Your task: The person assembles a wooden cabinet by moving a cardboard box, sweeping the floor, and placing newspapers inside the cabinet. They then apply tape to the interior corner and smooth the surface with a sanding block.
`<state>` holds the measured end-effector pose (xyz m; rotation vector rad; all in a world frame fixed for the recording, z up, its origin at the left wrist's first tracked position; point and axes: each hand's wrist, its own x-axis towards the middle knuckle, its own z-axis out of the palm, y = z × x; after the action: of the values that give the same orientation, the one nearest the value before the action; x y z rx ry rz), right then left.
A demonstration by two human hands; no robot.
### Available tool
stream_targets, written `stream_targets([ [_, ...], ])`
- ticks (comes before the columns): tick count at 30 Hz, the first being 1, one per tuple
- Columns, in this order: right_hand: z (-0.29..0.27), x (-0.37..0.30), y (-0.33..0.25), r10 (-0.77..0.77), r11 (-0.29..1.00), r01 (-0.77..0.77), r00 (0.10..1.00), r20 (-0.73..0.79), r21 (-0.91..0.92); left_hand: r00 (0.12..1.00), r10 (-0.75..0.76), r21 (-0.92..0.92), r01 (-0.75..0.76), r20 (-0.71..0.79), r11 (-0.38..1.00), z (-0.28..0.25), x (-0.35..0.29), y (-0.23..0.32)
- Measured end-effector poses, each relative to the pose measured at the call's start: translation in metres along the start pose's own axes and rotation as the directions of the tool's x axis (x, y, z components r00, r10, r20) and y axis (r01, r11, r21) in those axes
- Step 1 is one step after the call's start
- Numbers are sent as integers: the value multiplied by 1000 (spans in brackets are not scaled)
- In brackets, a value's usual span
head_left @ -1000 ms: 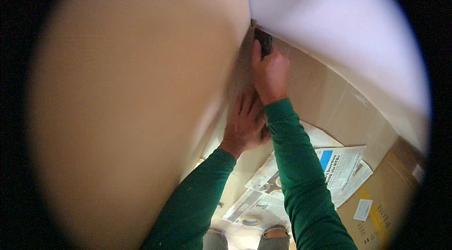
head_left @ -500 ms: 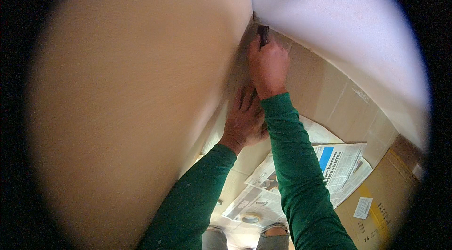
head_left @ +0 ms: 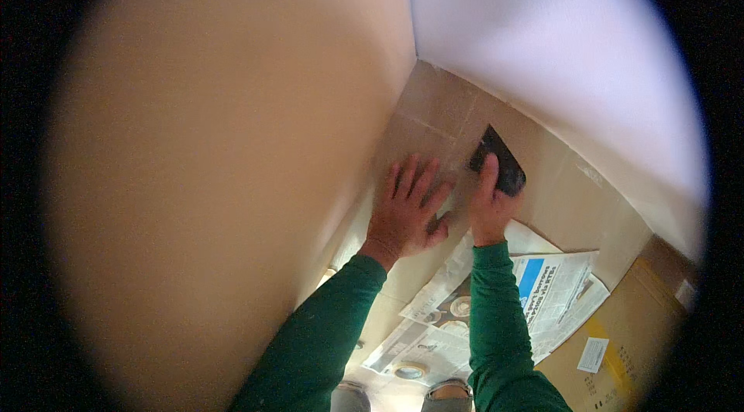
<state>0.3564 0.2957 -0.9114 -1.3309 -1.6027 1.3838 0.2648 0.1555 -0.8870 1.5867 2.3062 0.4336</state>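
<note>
My left hand (head_left: 407, 206) rests palm down on the tiled floor (head_left: 434, 106), fingers spread, near the foot of the left wall. Nothing is in it. To its right, my right hand (head_left: 494, 206) is closed on a flat black piece (head_left: 502, 164), four-sided with a slanted tip, like a hand scraper. The thumb presses along its near face, and the other fingers are hidden behind. The piece is tilted, pointing up and left, and I cannot tell whether it touches the floor.
A beige wall (head_left: 232, 141) and a white wall (head_left: 558, 17) meet in a corner ahead. Newspaper sheets (head_left: 570, 276) lie right of my right forearm, with a roll of tape (head_left: 409, 371) on them near my knees. A cardboard sheet (head_left: 643, 319) lies at the lower right.
My right hand has drawn back from the corner toward me and to the right, turning the black piece so its broad face shows. My left hand stays in nearly the same place.
</note>
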Motion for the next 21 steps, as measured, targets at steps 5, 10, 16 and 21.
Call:
stream_targets([
  [5,-14,-7,9,-11,1000,9,997,75,24,1000,-20,-40,21,18,999,1,0,-2],
  [10,-17,-7,5,-81,994,78,996,33,78,999,-33,-34,33,13,999,3,5,-1],
  [16,-13,-3,20,-177,984,178,983,41,-14,999,-37,-4,37,34,999,3,-1,0],
  [21,-8,-5,3,-68,995,63,995,66,81,1000,-11,-1,11,4,1000,7,2,-2],
])
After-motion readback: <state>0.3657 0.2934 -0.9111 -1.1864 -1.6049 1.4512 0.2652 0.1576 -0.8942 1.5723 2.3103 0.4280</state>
